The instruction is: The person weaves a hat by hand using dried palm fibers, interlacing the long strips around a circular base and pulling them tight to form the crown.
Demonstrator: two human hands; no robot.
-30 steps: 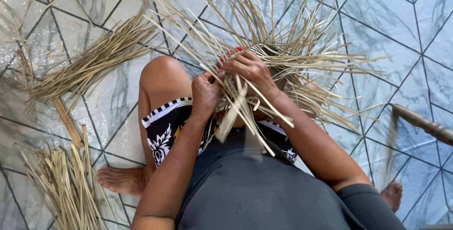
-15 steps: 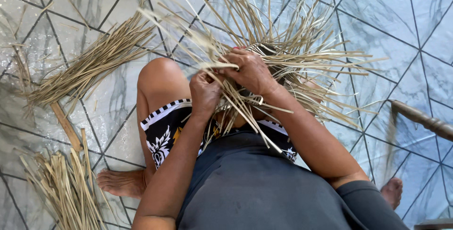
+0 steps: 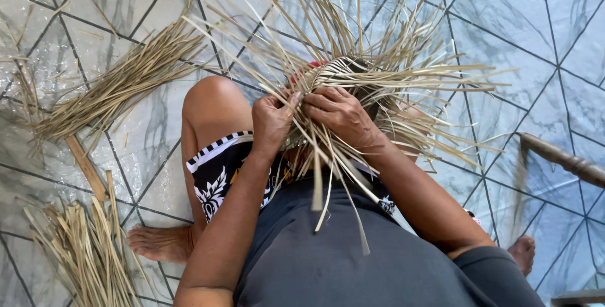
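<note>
The tiled floor (image 3: 542, 42) fills everything around me, pale marbled stone cut by dark lines. On it, out at ten o'clock from my lap, lies a long bundle of dry straw (image 3: 120, 86), and at eight o'clock a shorter heap of cut strips (image 3: 82, 256) sits just beside my bare foot (image 3: 161, 244). A flat wooden stick (image 3: 85, 165) lies between those two piles. At three o'clock a dark wooden rail (image 3: 561, 159) slants in from the edge.

My dark shirt (image 3: 353, 263) takes up the bottom, with my patterned shorts (image 3: 217, 178) and raised knee (image 3: 211, 102) at its upper left.

The half-woven straw piece (image 3: 353, 74) rests on my lap at twelve o'clock, its loose ends fanning out all round and a few hanging down over my shirt.

My right hand (image 3: 343, 115) lies closed over the woven part, fingers curled around strands. My left hand (image 3: 272, 118), touching it at nine o'clock, pinches a strand tight between thumb and fingers.
</note>
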